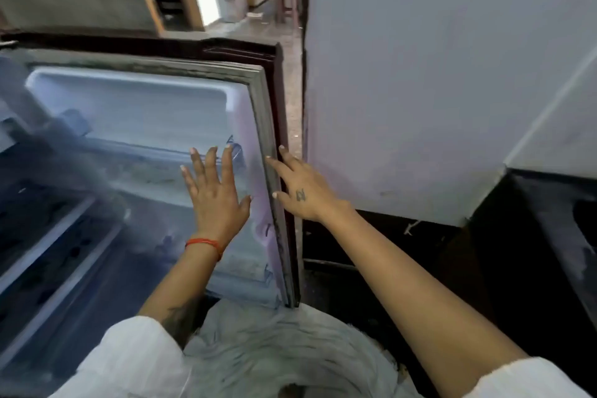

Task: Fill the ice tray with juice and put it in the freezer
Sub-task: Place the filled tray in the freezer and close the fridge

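Head view: both hands, left hand and right hand, flat-fingered on fridge door.

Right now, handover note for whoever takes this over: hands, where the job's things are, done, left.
Left hand: open, fingers spread flat against the inner liner of the open fridge door.
Right hand: open, fingers lying on the door's edge by the grey gasket.
Ice tray and juice: not in view; neither hand holds anything.
Fridge interior at left is blurred; I cannot tell whether the tray is inside.
Done: cannot confirm filling or placing.
Left: probably push the door shut, after checking that the tray is in the freezer.
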Tool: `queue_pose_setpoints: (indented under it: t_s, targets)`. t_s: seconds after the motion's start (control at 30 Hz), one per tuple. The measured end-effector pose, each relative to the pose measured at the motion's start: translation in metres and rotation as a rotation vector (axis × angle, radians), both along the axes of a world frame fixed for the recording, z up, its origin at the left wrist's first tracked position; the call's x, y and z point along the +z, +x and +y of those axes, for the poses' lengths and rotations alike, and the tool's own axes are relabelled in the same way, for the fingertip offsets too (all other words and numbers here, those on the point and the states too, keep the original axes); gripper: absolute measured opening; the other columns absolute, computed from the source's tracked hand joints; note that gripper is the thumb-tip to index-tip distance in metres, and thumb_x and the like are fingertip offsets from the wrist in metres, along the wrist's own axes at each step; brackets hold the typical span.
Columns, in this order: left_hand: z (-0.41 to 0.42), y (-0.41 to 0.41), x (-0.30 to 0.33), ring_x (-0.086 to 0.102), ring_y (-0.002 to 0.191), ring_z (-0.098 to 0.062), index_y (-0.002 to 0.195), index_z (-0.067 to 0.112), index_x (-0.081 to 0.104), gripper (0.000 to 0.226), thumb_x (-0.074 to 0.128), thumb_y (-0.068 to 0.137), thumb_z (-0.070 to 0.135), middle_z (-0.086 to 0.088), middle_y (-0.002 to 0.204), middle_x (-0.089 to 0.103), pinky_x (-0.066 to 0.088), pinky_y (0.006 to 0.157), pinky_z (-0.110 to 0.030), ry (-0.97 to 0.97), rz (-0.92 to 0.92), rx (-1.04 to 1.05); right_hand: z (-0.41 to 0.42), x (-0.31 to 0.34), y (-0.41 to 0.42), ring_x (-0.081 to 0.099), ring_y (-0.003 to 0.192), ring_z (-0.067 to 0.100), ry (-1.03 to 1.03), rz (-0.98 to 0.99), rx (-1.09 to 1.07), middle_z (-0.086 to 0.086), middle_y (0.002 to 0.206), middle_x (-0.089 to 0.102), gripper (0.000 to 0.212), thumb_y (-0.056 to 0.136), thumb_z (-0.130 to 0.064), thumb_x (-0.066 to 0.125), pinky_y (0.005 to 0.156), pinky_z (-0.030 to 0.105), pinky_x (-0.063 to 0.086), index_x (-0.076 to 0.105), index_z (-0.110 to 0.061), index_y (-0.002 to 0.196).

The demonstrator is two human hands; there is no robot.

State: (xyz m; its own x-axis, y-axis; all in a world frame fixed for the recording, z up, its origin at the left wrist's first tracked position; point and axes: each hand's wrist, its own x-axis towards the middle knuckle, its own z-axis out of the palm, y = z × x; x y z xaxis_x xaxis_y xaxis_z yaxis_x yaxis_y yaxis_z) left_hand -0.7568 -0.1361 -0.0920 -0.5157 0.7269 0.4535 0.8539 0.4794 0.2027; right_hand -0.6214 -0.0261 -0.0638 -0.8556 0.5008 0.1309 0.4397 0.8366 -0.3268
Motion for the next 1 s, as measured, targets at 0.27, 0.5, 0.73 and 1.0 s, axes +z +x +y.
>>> queue_pose_setpoints:
  t_s: [0.27,0.5,0.73,1.0]
  targets:
    - [0.079,-0.02,0.002,0.009,0.143,-0.046,0.15,0.012,0.02,0.093,0.072,0.073,0.02,-0.023,0.15,0.028,-0.004,0.108,-0.068,-0.018,0.043,-0.08,0.04,-0.019,0.017,0.017,0.143,0.025,-0.168,0.05,-0.233,0.008,0.158,0.013,0.064,0.096,-0.022,0.05,0.115,0.034,0.019,0.018,-0.019,0.15]
    - [0.127,-0.032,0.005,0.013,0.139,-0.051,0.147,0.011,0.016,0.088,0.067,0.079,0.032,-0.027,0.149,0.023,0.01,0.098,-0.081,-0.04,-0.051,-0.108,0.04,-0.034,0.089,0.017,0.143,0.021,-0.228,0.166,-0.575,0.005,0.156,0.021,0.06,0.096,-0.028,0.05,0.114,0.03,0.014,0.023,-0.021,0.149]
    - [0.162,0.068,-0.004,0.016,0.138,-0.052,0.145,0.009,0.019,0.088,0.066,0.075,0.034,-0.029,0.152,0.019,0.015,0.106,-0.072,-0.026,-0.165,-0.428,0.009,-0.033,0.196,0.019,0.143,0.022,-0.188,0.272,-0.934,0.004,0.153,0.029,0.057,0.096,-0.027,0.053,0.114,0.032,0.02,0.03,-0.018,0.147]
    - [0.142,0.312,-0.017,0.03,0.138,-0.034,0.147,0.013,0.026,0.077,0.064,0.083,0.034,-0.014,0.151,0.031,0.032,0.107,-0.057,-0.287,-0.076,-1.226,-0.076,-0.027,0.353,0.019,0.143,0.023,-0.012,0.254,-1.375,0.004,0.153,0.031,0.057,0.095,-0.031,0.054,0.117,0.04,0.018,0.031,-0.02,0.146]
